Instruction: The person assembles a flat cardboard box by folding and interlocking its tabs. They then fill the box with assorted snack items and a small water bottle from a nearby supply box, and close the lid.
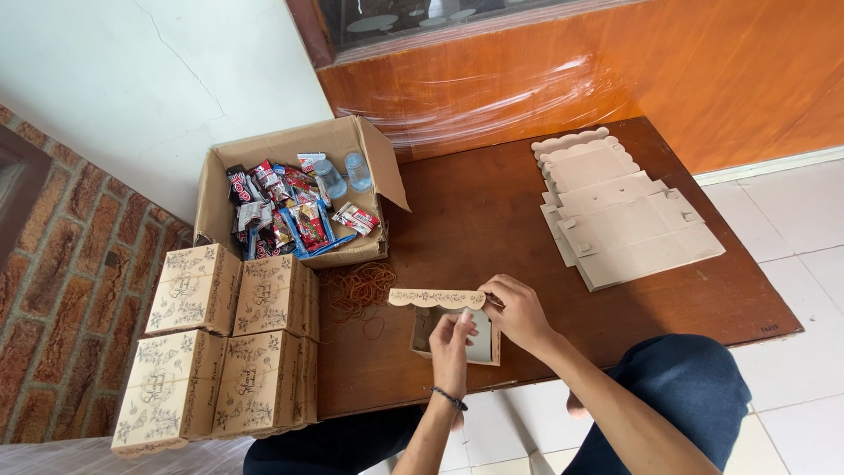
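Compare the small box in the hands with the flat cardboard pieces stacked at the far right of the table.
The small printed cardboard box is folded into an open three-dimensional shape; the stack of flat cardboard blanks lies unfolded. The box is held by the left hand and right hand at the near table edge; the blanks lie untouched. The box's scalloped flap shows a printed pattern; the blanks show plain surfaces. Both have a scalloped edge and pale tan card.

Snack-filled brown carton [230,171], stacked cream boxes [220,352]

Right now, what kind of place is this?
Probably a home spot for packing party favour boxes: a wooden table by a brick wall, a carton of snacks, flat box blanks, and finished decorated boxes.
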